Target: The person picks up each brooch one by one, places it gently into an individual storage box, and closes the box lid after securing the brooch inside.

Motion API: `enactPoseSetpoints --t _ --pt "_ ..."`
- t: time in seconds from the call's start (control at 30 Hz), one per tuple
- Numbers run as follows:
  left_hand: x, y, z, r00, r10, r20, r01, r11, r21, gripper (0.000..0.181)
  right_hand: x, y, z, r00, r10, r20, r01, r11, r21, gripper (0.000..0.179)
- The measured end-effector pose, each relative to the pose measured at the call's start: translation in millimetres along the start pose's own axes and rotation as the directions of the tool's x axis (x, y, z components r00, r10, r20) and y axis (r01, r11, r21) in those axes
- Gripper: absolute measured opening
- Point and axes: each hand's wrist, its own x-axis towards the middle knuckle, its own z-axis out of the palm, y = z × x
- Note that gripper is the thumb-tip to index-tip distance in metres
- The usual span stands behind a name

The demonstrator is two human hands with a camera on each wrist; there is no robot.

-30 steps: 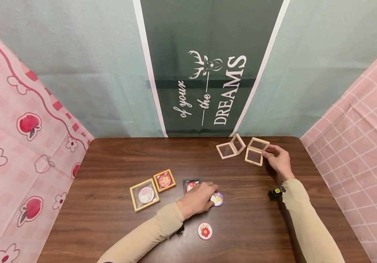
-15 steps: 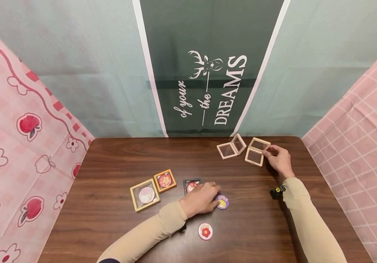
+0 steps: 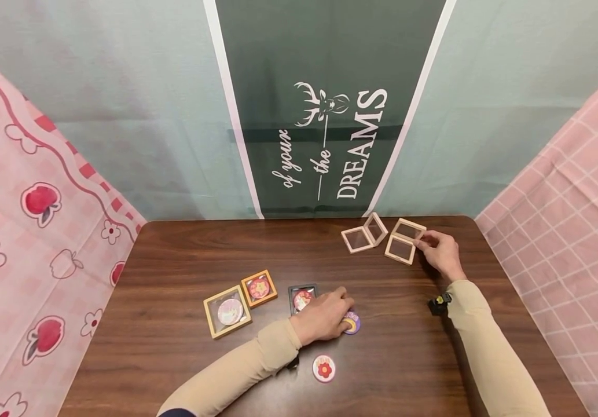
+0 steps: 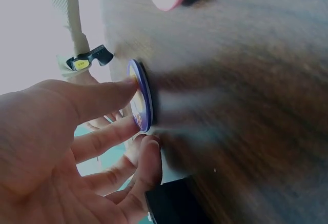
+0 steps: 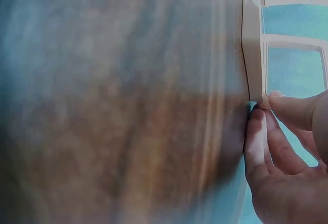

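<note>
You look to be at the taking-up step: your left hand (image 3: 326, 315) has its fingers and thumb clamped on the purple badge (image 3: 355, 322), right of the middle of the counter (image 3: 392, 370) and well short of its far edge; whether the badge touches the wood is hard to tell. Near the far right corner, your right hand (image 3: 441, 255) pinches the side of an open pale frame (image 3: 404, 236) with no badge in it. The next move seems to call for a firm grip on the badge's rim, a level lift, and light right fingers holding the frame open.
</note>
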Motion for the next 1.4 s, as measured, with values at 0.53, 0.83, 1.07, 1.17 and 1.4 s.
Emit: enactPoseSetpoints --t 0.53,0.83,1.07,1.17,1.4 --pt "-5.7 -5.3 -3.5 0.999 0.037 -0.015 -0.040 0.934 -0.354 0.013 -10.3 -1 -8 0.999 0.016 0.050 -0.016 1.000 -0.009 0.015" --pt "-11.8 -6.2 -4.0 0.999 -0.025 -0.027 0.009 0.875 -0.484 0.013 -24.6 -7 -8 0.999 0.009 0.053 -0.009 1.000 -0.010 0.013" --pt "-17.7 -9.6 -6.6 0.996 -0.050 -0.070 0.006 0.851 -0.525 0.013 -35.0 -13 -6 0.998 0.017 0.056 -0.016 1.000 -0.008 0.014" --pt "-19.6 -10.9 -6.5 0.995 -0.069 -0.069 0.019 0.832 -0.555 0.013 -40.0 -15 -6 0.998 0.015 0.065 -0.015 1.000 0.004 0.014" --pt "-23.0 -10.8 -7.7 0.993 -0.098 -0.073 0.038 0.815 -0.579 0.010 -51.3 -19 -5 0.997 0.012 0.072 -0.014 0.999 0.032 0.011"
